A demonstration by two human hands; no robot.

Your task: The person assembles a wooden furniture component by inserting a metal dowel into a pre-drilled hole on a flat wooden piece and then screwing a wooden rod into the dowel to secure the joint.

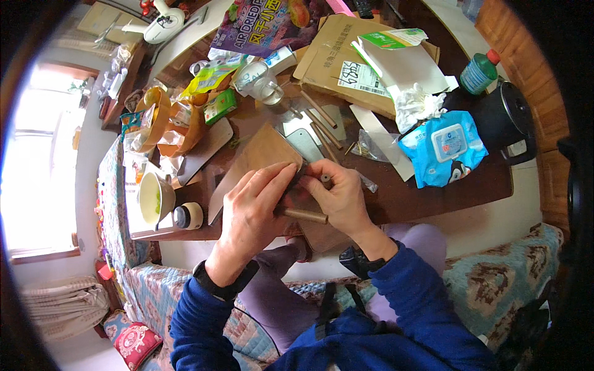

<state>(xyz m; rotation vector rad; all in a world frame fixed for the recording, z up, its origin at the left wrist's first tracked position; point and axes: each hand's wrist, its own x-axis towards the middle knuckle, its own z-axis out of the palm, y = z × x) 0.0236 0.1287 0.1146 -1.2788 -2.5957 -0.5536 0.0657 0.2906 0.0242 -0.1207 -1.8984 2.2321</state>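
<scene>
A thin brown wooden board (250, 162) slants across the front of the table, partly covered by my left hand (253, 196). The fingers of that hand are closed together along the board's corner. My right hand (339, 193) meets it there in a pinch, and what sits between its fingertips is hidden. A round wooden rod (306, 215) juts out to the right from under my left hand. The end of another rod, with a hole in it, shows at my right fingers. Beyond my hands lie several loose wooden rods (320, 110) and a small clear bag of hardware (371, 147).
Blue wipes pack (433, 162), dark pot (504, 117) and green bottle (479, 73) stand at the right. Cardboard box (331, 52) lies at the back. To the left are a glass jar (269, 91), a cream bowl (151, 199) and a small lidded jar (193, 215) by the edge.
</scene>
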